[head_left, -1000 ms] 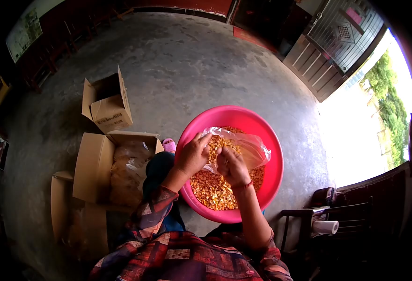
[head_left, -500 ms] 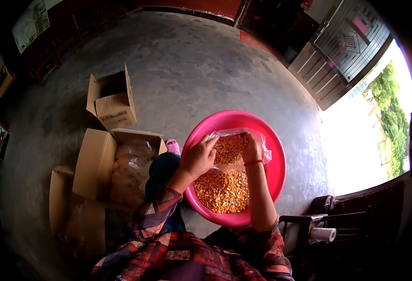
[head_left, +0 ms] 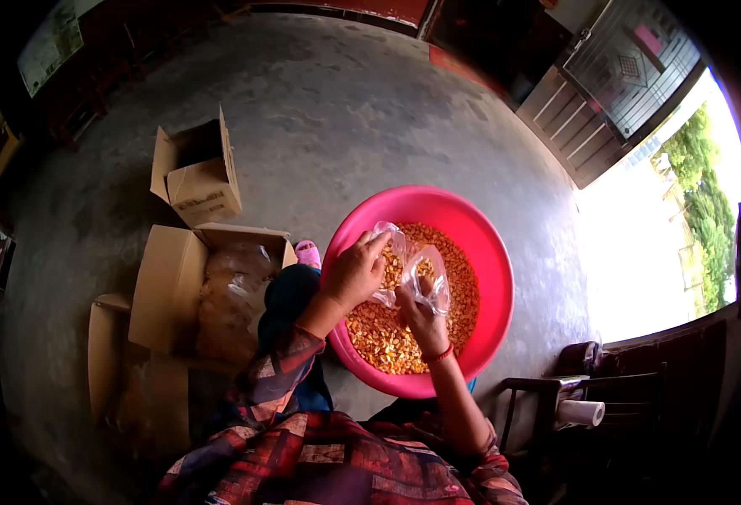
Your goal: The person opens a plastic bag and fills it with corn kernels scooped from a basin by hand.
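A round pink basin [head_left: 495,311] holds a layer of yellow-orange kernels [head_left: 391,343], which look like corn. Over it, my left hand [head_left: 358,271] pinches the left edge of a clear plastic bag [head_left: 434,273]. My right hand [head_left: 421,318], with a red band at the wrist, is closed on the lower right part of the bag, and some fingers are hidden by the plastic. Kernels show through and around the bag between both hands.
An open cardboard box [head_left: 167,290] with filled clear bags [head_left: 234,295] stands at the left, another box [head_left: 202,187] behind it and a third [head_left: 109,358] nearer. A dark chair [head_left: 539,385] with a white roll [head_left: 581,412] is at the right. The door [head_left: 589,109] stands open.
My right hand has moved down and left from the bag's upper right edge, and the bag is now bunched and folded rather than spread wide. The left hand still grips its left edge.
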`<state>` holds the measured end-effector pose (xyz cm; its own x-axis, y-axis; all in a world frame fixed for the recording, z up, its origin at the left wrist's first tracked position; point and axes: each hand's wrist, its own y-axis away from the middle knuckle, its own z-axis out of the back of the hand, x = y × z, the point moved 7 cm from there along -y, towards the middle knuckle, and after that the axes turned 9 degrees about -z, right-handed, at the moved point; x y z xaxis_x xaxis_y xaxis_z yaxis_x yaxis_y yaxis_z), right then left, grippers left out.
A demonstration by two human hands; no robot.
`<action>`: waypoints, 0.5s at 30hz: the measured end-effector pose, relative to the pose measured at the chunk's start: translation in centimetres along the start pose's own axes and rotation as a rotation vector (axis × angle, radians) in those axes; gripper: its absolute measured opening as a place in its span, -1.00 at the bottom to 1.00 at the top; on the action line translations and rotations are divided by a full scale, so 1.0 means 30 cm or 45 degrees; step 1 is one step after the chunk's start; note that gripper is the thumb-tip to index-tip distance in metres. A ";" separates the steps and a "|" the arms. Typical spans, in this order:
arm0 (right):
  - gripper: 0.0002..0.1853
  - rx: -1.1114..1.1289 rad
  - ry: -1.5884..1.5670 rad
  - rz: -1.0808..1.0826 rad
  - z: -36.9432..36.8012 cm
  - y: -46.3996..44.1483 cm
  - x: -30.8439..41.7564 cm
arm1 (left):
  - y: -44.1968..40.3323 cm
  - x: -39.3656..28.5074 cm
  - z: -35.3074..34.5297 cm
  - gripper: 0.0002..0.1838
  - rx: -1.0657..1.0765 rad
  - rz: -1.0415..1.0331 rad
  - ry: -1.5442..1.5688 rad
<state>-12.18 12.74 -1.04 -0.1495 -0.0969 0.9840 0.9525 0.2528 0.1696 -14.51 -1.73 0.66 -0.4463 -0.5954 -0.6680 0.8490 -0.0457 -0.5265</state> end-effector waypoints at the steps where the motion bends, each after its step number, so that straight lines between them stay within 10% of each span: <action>1: -0.86 -0.065 -0.063 -0.063 0.012 0.019 -0.030 | -0.003 -0.006 0.003 -0.61 0.001 -0.001 0.001; 15: -0.63 0.118 -0.819 0.029 0.232 -0.026 0.116 | -0.008 -0.021 0.019 -0.60 -0.054 -0.077 0.016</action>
<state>-15.28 18.90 2.64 -0.2859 0.4977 0.8189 0.9348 0.3327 0.1242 -14.27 -1.82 1.51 -0.5004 -0.5826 -0.6404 0.8075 -0.0471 -0.5880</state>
